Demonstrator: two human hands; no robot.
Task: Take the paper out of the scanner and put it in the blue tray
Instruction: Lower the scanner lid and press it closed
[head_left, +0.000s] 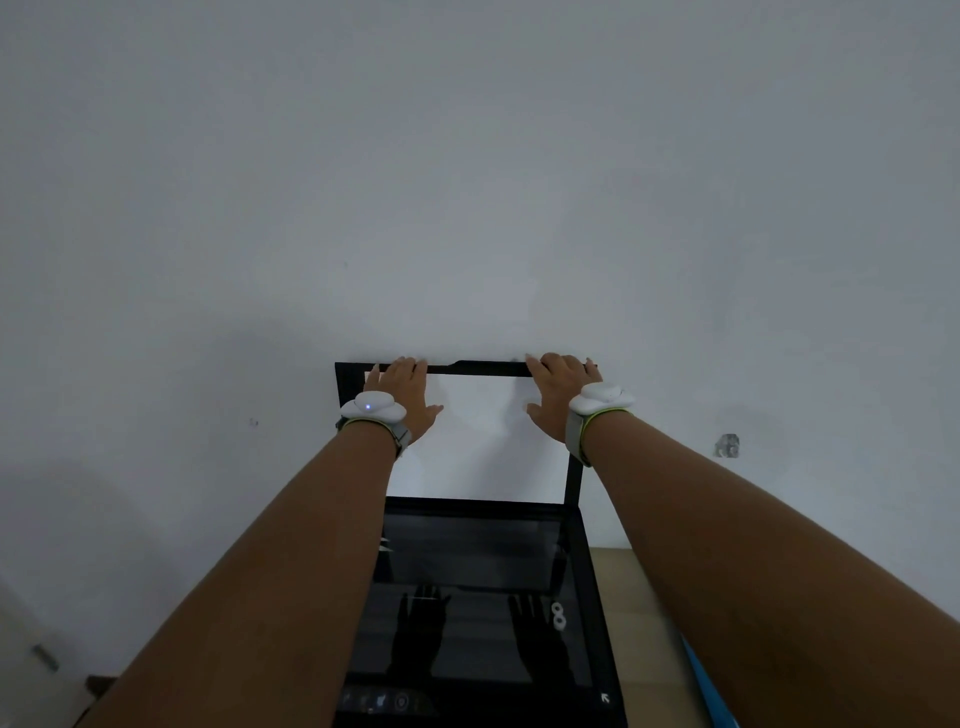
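- The scanner (478, 597) sat at lower centre of the frame, its lid (483, 441) raised upright against the wall (467, 182).
- Both hands gripped the lid's top edge: the left hand (402, 395) toward the left corner, the right hand (558, 395) toward the right corner.
- Fingers (408, 366) of each hand were hooked over that edge with thumbs splayed on the white inner face; they held only the lid.
- The glass (467, 587) lay dark and mirrored both hands. No sheet showed plainly on it; whether the paper lay there or clung to the lid's white backing could not be told.
- If on the glass, the paper would lie below and nearer than both hands, long axis running away from the viewer, about equally near to each.
- A blue edge at lower right, likely the tray (711, 686), lay beside the scanner on the counter (639, 623), under the right forearm; so the right hand seemed better placed for the drop.
- The lid looked fully open; reaching down for the sheet seemed next.
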